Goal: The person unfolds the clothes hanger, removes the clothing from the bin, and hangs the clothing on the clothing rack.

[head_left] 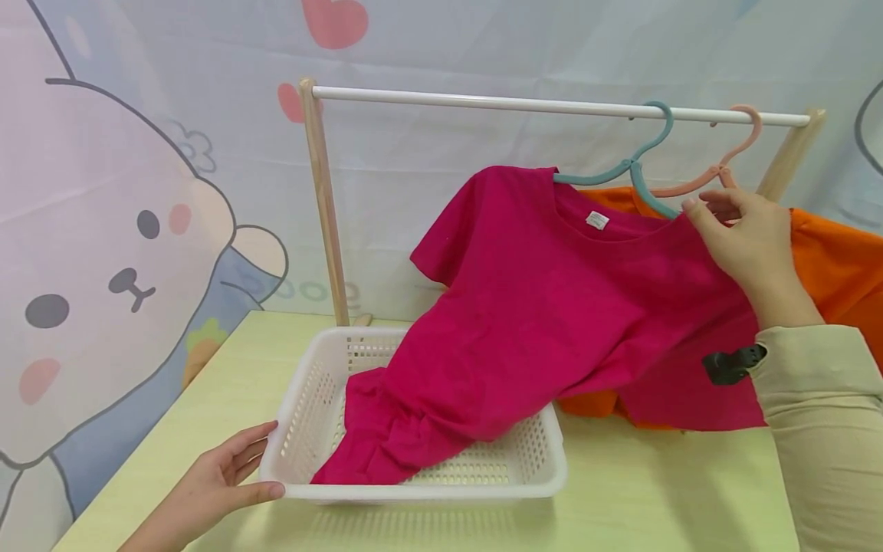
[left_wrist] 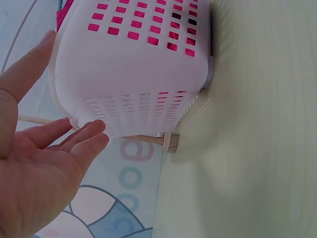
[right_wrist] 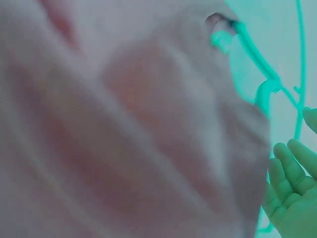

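A magenta T-shirt (head_left: 524, 276) hangs from a teal hanger (head_left: 600, 178) hooked over the rail, its lower part lying in a white plastic basket (head_left: 414, 492). My right hand (head_left: 748, 238) is raised at the shirt's right shoulder, beside the hanger's arm. In the right wrist view, that hand (right_wrist: 294, 193) has its fingers extended and apart from the thumb, beside the blurred cloth. Low at the basket's near left corner, my left hand (head_left: 207, 487) touches the rim, thumb in front and fingers along the side. The left wrist view shows these fingers (left_wrist: 81, 141) mostly straight.
An orange garment (head_left: 838, 261) hangs behind on a salmon hanger (head_left: 741, 146). The white rail (head_left: 483, 101) spans wooden posts (head_left: 323, 207) on a pale yellow table (head_left: 635, 491). A cartoon-printed cloth (head_left: 172, 307) covers the wall behind.
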{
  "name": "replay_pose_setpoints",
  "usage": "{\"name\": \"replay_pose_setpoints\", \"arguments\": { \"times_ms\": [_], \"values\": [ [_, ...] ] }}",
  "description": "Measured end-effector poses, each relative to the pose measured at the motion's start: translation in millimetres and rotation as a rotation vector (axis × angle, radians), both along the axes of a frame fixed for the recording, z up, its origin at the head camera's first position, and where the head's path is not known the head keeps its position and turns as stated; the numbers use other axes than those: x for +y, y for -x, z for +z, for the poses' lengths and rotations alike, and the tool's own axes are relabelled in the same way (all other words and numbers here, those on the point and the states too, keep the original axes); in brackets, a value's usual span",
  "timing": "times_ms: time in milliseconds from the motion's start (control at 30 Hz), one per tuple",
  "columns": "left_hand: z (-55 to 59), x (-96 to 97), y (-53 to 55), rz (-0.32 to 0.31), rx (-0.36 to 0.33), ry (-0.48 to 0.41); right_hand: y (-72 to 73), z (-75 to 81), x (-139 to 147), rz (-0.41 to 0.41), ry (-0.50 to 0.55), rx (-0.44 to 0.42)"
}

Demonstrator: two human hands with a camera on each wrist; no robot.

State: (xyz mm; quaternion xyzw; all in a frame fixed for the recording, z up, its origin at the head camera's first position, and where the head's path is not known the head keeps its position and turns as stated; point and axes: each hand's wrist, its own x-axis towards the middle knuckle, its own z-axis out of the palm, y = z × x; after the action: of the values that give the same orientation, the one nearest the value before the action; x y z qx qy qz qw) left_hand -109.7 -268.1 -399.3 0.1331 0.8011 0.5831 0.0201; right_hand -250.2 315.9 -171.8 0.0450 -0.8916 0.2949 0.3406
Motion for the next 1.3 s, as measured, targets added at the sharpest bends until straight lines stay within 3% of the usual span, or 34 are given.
{"name": "replay_pose_setpoints", "arguments": {
  "times_ms": [233,400,733,867,1300],
  "values": [
    [1.0,0.7,-0.2,0.001,-0.018,-0.007,-14.4,6.6,-26.3,0.174,0.104,-0.012],
    [0.4,0.9,-0.9,0.005,-0.023,-0.009,-23.0,-4.0,-51.0,0.285,0.11,-0.02],
    [-1.2,1.0,0.2,0.009,-0.022,-0.01,-44.6,-51.3,-96.2,0.49,0.053,-0.119],
    [1.2,2.2,-0.4,0.015,-0.052,-0.017,-52.6,-74.3,-112.1,0.56,0.045,-0.157],
    [0.2,2.0,-1.6,0.027,-0.053,-0.015,-43.5,-141.0,-141.3,0.778,-0.066,-0.23]
  ]
}}
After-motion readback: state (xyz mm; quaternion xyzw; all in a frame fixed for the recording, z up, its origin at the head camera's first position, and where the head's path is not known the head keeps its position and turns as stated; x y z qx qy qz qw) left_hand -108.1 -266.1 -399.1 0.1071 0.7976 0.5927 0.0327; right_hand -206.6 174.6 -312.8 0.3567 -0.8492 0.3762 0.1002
